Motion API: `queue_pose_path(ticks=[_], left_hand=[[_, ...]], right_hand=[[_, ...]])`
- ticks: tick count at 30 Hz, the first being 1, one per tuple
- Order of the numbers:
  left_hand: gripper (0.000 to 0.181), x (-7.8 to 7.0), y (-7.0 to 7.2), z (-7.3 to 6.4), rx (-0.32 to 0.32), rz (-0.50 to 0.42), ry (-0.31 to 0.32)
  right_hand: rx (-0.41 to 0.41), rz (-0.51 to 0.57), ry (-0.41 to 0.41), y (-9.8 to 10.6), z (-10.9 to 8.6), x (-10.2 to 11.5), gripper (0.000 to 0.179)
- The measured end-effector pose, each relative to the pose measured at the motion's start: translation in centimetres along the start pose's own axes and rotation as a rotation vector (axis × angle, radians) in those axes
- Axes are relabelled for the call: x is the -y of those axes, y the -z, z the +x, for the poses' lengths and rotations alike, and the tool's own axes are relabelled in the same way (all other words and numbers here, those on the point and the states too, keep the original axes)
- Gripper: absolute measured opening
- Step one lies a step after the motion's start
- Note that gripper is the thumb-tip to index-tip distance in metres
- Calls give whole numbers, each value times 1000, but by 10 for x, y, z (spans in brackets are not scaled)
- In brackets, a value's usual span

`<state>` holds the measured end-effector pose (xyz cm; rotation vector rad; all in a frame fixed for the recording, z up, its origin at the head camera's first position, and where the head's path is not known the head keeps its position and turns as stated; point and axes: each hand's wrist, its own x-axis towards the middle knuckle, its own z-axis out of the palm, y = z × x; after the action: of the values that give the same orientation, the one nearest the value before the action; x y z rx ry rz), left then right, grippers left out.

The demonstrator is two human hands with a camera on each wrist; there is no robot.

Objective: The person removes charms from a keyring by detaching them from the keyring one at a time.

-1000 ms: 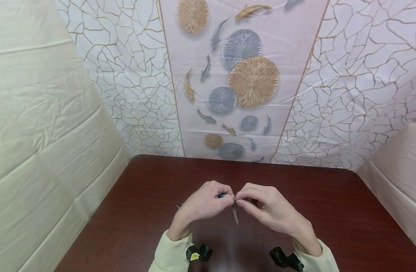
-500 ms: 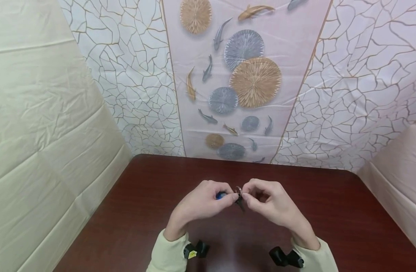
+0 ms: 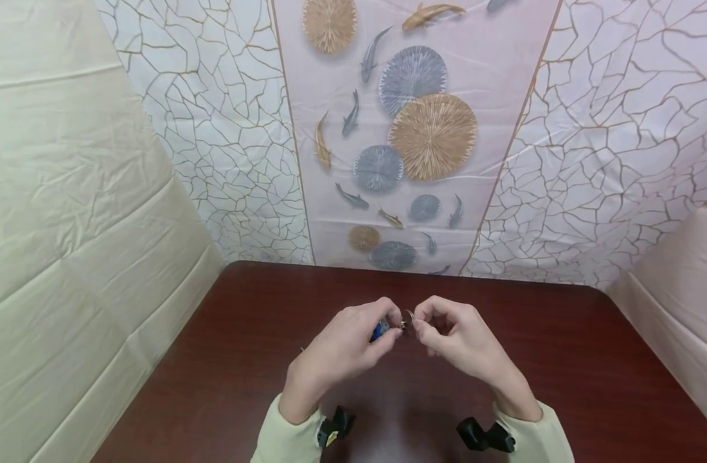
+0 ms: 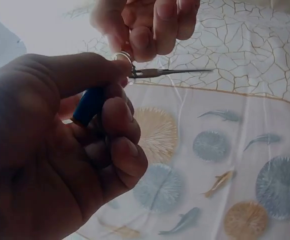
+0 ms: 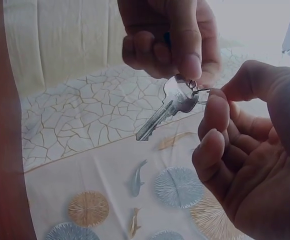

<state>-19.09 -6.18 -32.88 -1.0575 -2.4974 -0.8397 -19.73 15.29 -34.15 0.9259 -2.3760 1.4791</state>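
Note:
My left hand (image 3: 346,337) grips a blue fob (image 3: 380,329), with thumb and forefinger near the metal links at its end. Much of the fob is hidden in the palm; its blue body (image 4: 88,105) shows below the thumb in the left wrist view. Opposite, my right hand (image 3: 462,334) pinches a thin metal key ring (image 3: 410,317) between thumb and forefinger. From the joined hardware a silver key (image 5: 167,107) hangs between the two hands, toothed blade pointing down and left in the right wrist view. Both hands are held over the dark red table (image 3: 261,315).
Part of a small dark thing (image 3: 302,349) shows beside my left wrist. Past the table's far edge hangs a patterned cloth (image 3: 388,212) with fish and round leaves. Cream cloth (image 3: 99,225) stands along the left side. Black wrist cameras (image 3: 486,436) sit on both cuffs.
The ring has come into clearer view between the hands, and the key no longer hangs plainly below them in the head view. Both hands have risen slightly, the right also shifting right.

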Motion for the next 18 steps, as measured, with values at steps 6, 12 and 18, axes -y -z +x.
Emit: queue_pose_path(ticks=[6, 12, 18], left_hand=[[9, -5, -2, -1, -91, 156, -71], [7, -7, -6, -2, -130, 241, -108], [4, -2, -8, 2, -46, 55, -101]], right_hand=[[1, -8, -51, 0, 1, 0, 16], [-2, 3, -74, 0, 1, 0, 14], [0, 41, -48, -3, 1, -2, 13]])
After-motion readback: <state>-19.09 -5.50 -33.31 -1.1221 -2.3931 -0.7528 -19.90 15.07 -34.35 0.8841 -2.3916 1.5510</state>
